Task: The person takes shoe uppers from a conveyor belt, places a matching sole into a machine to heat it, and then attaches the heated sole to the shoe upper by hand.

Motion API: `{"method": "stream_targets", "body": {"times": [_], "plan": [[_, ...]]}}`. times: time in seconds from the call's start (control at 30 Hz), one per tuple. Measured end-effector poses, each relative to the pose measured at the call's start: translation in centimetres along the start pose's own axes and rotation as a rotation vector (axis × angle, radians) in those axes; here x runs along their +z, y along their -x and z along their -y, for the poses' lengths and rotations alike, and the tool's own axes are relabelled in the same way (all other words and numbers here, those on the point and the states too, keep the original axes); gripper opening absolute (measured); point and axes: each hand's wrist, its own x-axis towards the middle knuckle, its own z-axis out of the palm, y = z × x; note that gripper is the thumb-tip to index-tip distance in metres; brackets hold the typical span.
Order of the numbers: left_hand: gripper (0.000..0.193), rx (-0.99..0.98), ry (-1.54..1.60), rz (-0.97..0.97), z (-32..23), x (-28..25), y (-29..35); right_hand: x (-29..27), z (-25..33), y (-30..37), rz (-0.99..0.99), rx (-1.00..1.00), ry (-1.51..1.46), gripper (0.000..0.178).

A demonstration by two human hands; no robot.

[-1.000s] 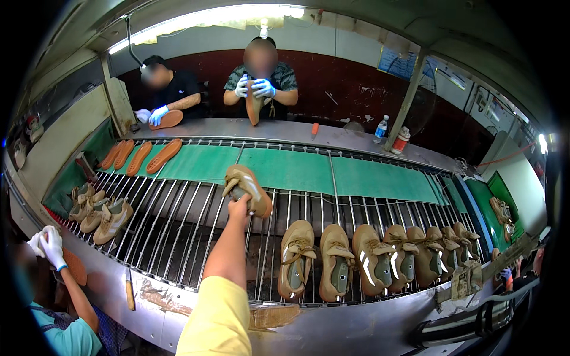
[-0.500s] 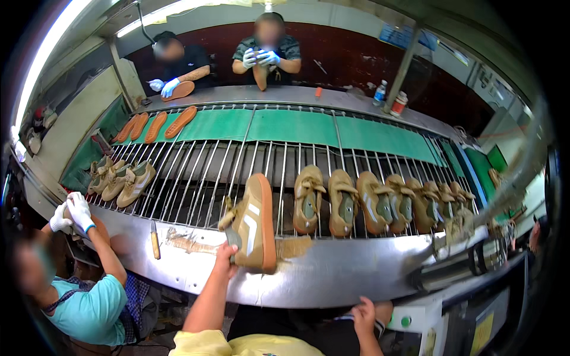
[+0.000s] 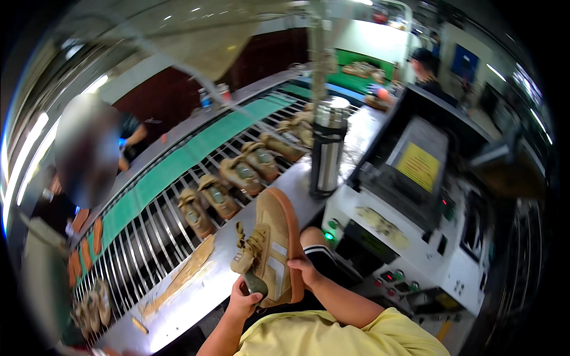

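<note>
A tan sneaker point(image 3: 270, 246) with an orange-brown sole and pale side stripes is held up between my two hands, its toe pointing away from me. My left hand point(image 3: 246, 299) grips its heel end by the collar, thumb at the opening. On the other side, my right hand point(image 3: 306, 270) is closed on the sole edge near the heel. The laces point(image 3: 252, 242) hang loosely over the tongue. Beneath the sneaker is the metal table edge point(image 3: 222, 279).
Beyond the edge, a rod conveyor point(image 3: 148, 237) carries tan sneakers point(image 3: 217, 196) and orange soles point(image 3: 86, 254). A silver-and-black cylinder point(image 3: 328, 148) stands close on the right, beside a white machine point(image 3: 415, 249) with lit buttons. A knife point(image 3: 140, 326) lies left. Co-workers are across and far right.
My view has swung right toward the machine. The sneaker, earlier in my left hand alone above the table, is now nearer my body, and my right hand has taken hold of its sole.
</note>
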Motion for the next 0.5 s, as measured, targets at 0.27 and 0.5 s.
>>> {"method": "stream_targets", "body": {"times": [0.27,0.5], "plan": [[0.049,-0.447,-0.351,0.747,3.2,11.8,-6.1,-8.4,8.3,15.6,-0.266,-0.484,-0.37,0.082],[0.018,-0.217,-0.702,0.168,7.3,1.9,-11.9,-14.3,24.1,30.1,-1.14,-0.95,0.552,0.092]]}}
